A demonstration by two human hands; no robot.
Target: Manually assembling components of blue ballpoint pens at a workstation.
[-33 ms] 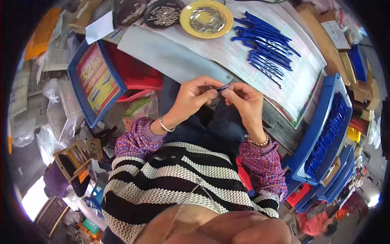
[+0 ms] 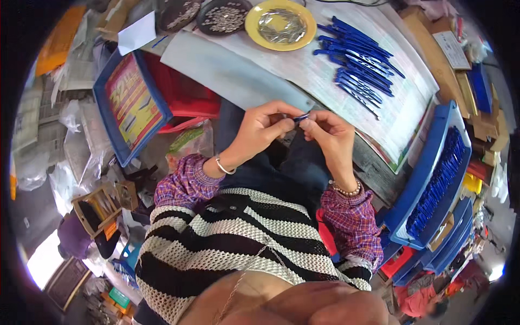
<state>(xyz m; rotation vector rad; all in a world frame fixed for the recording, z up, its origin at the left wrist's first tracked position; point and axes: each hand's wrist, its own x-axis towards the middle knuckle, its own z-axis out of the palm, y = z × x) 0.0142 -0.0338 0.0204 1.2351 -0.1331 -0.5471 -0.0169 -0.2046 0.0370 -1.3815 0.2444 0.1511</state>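
Over my lap, just off the table edge, my left hand point(image 2: 269, 125) and my right hand point(image 2: 328, 129) meet fingertip to fingertip. Both pinch a small, glossy dark blue piece point(image 2: 301, 117) that looks like a slender hair clip; my fingers cover most of it. On the white sheet ahead to the right lies a pile of long, slim blue clip pieces point(image 2: 362, 57), some with holes along them. A yellow plate point(image 2: 251, 27) of thin silvery metal parts stands to the left of that pile. Beside it, a dark plate point(image 2: 203, 27) carries small metal bits.
A grey board point(image 2: 216, 67) lies along the table's near edge. To my right stands a blue tray point(image 2: 400, 230) full of blue pieces. On my left, a blue-rimmed crate point(image 2: 97, 103) with a printed sheet rests by a red stool point(image 2: 187, 92). Cardboard boxes point(image 2: 441, 59) line the far right.
The view has shifted slightly, so the table and plates sit a little farther right in it. Both hands keep their pinch on the small blue piece.
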